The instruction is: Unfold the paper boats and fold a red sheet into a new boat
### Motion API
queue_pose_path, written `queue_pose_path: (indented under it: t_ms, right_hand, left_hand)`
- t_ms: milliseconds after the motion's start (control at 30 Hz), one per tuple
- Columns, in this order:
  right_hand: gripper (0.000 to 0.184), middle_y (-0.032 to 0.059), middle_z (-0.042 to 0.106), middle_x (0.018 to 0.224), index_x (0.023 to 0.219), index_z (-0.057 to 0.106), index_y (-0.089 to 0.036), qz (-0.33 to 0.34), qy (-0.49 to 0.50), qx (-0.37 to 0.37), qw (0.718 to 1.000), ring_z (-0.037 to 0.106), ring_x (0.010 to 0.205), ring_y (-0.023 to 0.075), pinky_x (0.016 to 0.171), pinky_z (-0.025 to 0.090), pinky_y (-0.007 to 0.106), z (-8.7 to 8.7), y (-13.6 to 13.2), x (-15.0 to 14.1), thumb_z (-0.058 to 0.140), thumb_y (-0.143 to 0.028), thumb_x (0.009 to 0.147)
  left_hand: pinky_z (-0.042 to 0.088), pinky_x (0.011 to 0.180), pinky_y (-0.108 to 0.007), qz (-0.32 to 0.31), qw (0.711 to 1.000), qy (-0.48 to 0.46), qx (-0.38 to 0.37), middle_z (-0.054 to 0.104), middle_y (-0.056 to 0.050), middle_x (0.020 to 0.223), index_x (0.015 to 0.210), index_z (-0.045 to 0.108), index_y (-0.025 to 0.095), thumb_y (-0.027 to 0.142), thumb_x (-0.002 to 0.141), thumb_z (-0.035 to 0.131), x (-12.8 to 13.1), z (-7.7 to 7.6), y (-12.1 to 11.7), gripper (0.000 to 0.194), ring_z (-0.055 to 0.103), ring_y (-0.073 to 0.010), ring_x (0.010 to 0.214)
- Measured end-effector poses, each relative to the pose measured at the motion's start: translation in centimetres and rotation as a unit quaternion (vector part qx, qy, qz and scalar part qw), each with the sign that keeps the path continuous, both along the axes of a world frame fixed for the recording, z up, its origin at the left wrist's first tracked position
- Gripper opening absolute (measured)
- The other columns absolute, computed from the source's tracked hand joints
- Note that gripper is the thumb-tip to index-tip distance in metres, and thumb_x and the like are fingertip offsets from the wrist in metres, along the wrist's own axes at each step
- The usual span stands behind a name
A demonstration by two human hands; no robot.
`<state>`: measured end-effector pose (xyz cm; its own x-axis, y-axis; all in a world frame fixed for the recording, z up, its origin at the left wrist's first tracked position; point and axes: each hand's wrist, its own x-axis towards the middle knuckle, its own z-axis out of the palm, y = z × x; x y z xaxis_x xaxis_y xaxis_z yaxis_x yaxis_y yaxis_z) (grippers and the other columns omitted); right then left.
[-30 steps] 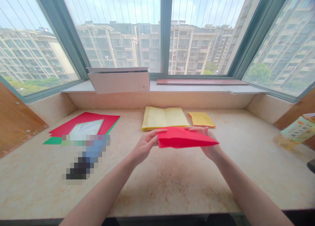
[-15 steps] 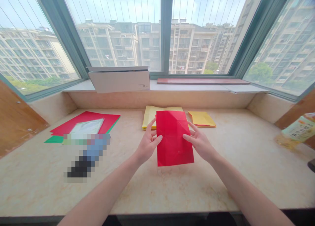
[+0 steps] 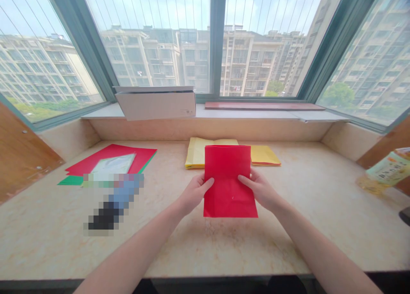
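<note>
Both my hands hold a red sheet of paper [image 3: 228, 191] upright above the counter, with crease lines across it. My left hand [image 3: 196, 192] grips its left edge, thumb on the near face and fingers behind. On the opposite edge, my right hand [image 3: 260, 189] pinches it the same way. The fingers are mostly hidden behind the paper. Beyond the sheet lies a pale yellow folded paper stack [image 3: 196, 153], partly covered from view. A smaller orange-yellow folded paper [image 3: 265, 154] rests to its right.
Red sheets [image 3: 105, 153] and a green sheet [image 3: 71, 181] lie at left under a clear packet [image 3: 112, 164], beside a blurred-out patch. A white box [image 3: 156, 105] and a reddish board [image 3: 264, 106] sit on the sill. A bottle [image 3: 389, 168] is at far right.
The red paper has turned to face me more squarely and looks wider at top and bottom. My fingers have curled further behind it.
</note>
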<state>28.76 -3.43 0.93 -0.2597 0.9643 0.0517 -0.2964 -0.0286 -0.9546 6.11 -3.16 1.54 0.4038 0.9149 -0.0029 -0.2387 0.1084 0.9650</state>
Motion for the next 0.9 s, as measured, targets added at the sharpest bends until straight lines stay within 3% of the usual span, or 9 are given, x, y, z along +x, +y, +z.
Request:
queue_pose_path:
  t_ms: [167,300,367,500,700,767,833,900]
  right_hand:
    - [0.033,0.0061,0.072,0.115,0.108,0.073,-0.028,0.038,-0.015,0.017,0.999,0.068,0.105,0.0305,0.091,0.055,0.047,0.0,0.0,0.2,0.074,-0.045,0.080]
    - [0.027,0.0050,0.054,0.143,0.102,0.077,-0.029,0.053,-0.076,0.057,0.994,0.056,0.123,0.0314,0.096,0.051,0.045,0.6,-0.2,0.7,0.074,-0.044,0.079]
    - [0.024,0.0041,0.047,0.149,0.099,0.078,-0.030,0.061,-0.081,0.072,0.992,0.057,0.122,0.0304,0.095,0.052,0.044,0.7,-0.3,1.0,0.076,-0.043,0.078]
    - [0.017,0.0039,0.050,0.145,0.085,0.080,-0.031,0.040,-0.064,0.083,0.994,0.064,0.109,0.0287,0.086,0.055,0.043,0.4,-0.1,1.3,0.082,-0.041,0.071]
    - [0.013,0.0055,0.061,0.127,0.072,0.080,-0.029,-0.067,-0.113,0.151,0.980,0.062,0.105,0.0295,0.084,0.055,0.043,-0.1,-0.2,1.0,0.083,-0.041,0.068]
    - [0.013,0.0050,0.061,0.126,0.070,0.079,-0.029,-0.090,-0.122,0.164,0.975,0.062,0.105,0.0292,0.082,0.056,0.042,0.0,-0.4,0.8,0.080,-0.042,0.072]
    - [0.012,0.0049,0.061,0.126,0.072,0.079,-0.029,-0.105,-0.138,0.177,0.969,0.061,0.109,0.0298,0.083,0.056,0.041,-0.1,-0.4,0.6,0.077,-0.040,0.074]
    - [0.014,0.0052,0.062,0.126,0.086,0.079,-0.030,-0.117,-0.142,0.175,0.967,0.060,0.112,0.0294,0.085,0.055,0.040,-0.2,-0.2,0.5,0.078,-0.037,0.074]
  left_hand:
    - [0.053,0.086,-0.036,0.012,0.998,-0.060,-0.028,0.074,-0.010,0.106,0.112,0.068,0.017,0.041,0.078,0.075,-0.2,-0.1,0.1,0.042,0.070,-0.0256,0.096]
    - [0.052,0.076,-0.029,0.038,0.998,-0.032,-0.044,0.075,-0.007,0.094,0.111,0.067,0.017,0.036,0.070,0.082,-0.3,0.5,0.0,0.047,0.070,-0.0212,0.083]
    - [0.051,0.071,-0.028,0.036,0.998,-0.023,-0.048,0.075,-0.007,0.092,0.111,0.067,0.017,0.035,0.068,0.083,-0.2,0.7,-0.2,0.049,0.069,-0.0205,0.079]
    - [0.050,0.072,-0.029,-0.028,0.997,-0.019,-0.069,0.075,-0.011,0.097,0.107,0.070,0.014,0.047,0.079,0.070,0.0,0.4,-0.2,0.043,0.069,-0.0238,0.086]
    - [0.052,0.065,-0.031,-0.101,0.984,-0.032,-0.145,0.074,-0.012,0.103,0.115,0.068,0.018,0.071,0.084,0.045,-0.3,-0.4,-0.5,0.066,0.070,-0.0284,0.093]
    - [0.054,0.065,-0.032,-0.119,0.984,-0.018,-0.132,0.073,-0.013,0.105,0.120,0.064,0.019,0.069,0.082,0.053,-0.4,-0.2,-0.8,0.064,0.070,-0.0278,0.089]
    - [0.056,0.065,-0.032,-0.107,0.989,0.012,-0.105,0.072,-0.013,0.106,0.123,0.061,0.019,0.055,0.077,0.070,-0.3,0.0,-1.0,0.059,0.070,-0.0247,0.083]
    - [0.056,0.061,-0.030,-0.080,0.993,0.042,-0.077,0.072,-0.013,0.102,0.122,0.060,0.017,0.042,0.072,0.080,-0.1,0.2,-1.0,0.059,0.069,-0.0210,0.076]
